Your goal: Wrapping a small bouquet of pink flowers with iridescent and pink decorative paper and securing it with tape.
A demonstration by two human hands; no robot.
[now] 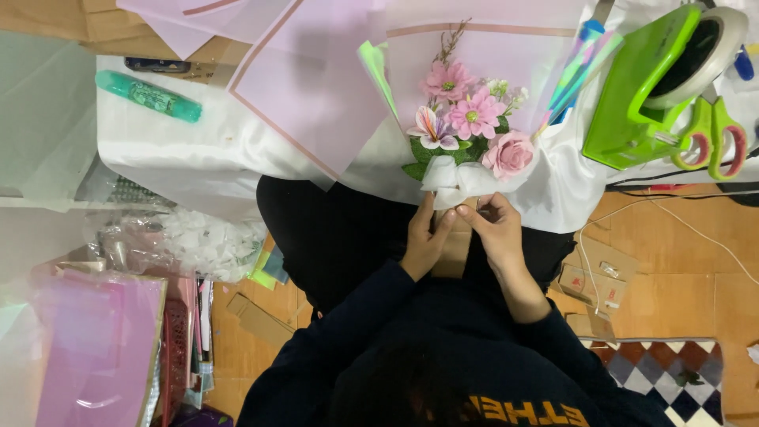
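Note:
A small bouquet of pink flowers with green leaves lies at the table's near edge, its base wrapped in white paper. Below the blooms, my left hand and my right hand both grip the bouquet's brown wrapped stem, fingers closed around it just under the white wrap. Pink wrapping sheets spread on the white tablecloth behind the bouquet.
A green tape dispenser and green-handled scissors sit at the right. A teal tube lies at the left. Rolled coloured sheets lean by the flowers. Cardboard scraps, plastic bags and pink paper stacks clutter the floor.

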